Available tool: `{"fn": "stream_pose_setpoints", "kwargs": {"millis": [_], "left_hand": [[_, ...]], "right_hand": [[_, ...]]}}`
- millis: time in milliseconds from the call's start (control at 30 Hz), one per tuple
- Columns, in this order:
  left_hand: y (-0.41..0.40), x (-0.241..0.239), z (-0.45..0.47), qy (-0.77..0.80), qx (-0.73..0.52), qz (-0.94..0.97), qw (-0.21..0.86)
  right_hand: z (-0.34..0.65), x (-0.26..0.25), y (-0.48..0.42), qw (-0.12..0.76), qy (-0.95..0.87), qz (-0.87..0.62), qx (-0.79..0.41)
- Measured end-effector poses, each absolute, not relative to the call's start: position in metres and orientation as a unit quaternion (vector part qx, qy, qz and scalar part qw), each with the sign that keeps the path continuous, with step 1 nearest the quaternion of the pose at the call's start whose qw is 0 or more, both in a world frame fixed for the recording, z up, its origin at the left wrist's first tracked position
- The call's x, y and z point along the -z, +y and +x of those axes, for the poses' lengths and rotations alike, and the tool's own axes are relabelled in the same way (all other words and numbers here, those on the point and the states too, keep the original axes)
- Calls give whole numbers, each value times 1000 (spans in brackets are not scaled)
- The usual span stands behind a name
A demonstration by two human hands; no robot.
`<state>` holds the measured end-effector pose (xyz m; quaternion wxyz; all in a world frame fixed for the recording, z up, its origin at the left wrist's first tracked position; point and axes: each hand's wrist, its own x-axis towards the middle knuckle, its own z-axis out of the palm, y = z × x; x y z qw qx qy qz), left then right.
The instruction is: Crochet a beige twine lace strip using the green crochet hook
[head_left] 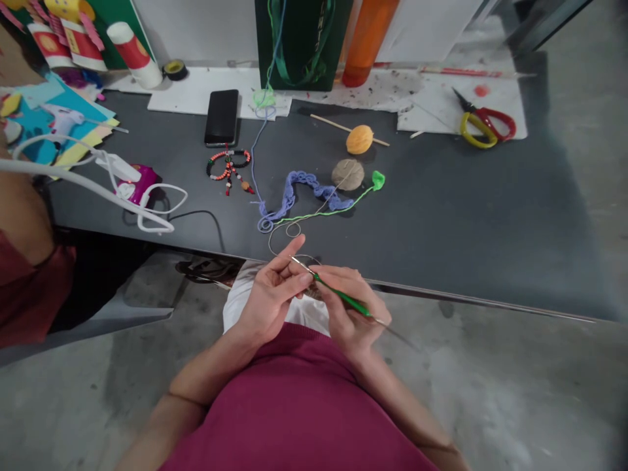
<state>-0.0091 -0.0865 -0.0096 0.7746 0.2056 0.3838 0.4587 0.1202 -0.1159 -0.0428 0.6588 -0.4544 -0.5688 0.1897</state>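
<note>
Maroon sweater [294, 405] is filling the bottom of our view, and our bare forearms are angling inward from it, bringing both hands close together just below the table's edge. Our right hand [350, 314] is clamping a slim crochet hook [346, 301] with a glossy green grip, its fingers curled along the handle. Its metal tip is reaching toward the raised fingers of our left hand [272, 297], which are drawn together near the tip, though we cannot tell exactly what they are pinching. Thin tan yarn [270, 242] is looping from our hands up to a fuzzy tan ball [347, 174] on the gray table [466, 216], beside a bumpy blue crocheted strip [294, 196] and a green strand [333, 208].
</note>
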Motion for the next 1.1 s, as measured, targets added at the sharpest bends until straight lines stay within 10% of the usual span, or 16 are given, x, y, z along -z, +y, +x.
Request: {"fn": "stream_pose_setpoints", "kwargs": {"millis": [767,1100], "left_hand": [[-85,10,-15,375,-402,228,803],[-86,14,-15,373,-428,302,766]], "right_hand": [[116,31,-113,650,-275,-432,-561],[122,37,-113,669,-364,-491,-422]]}}
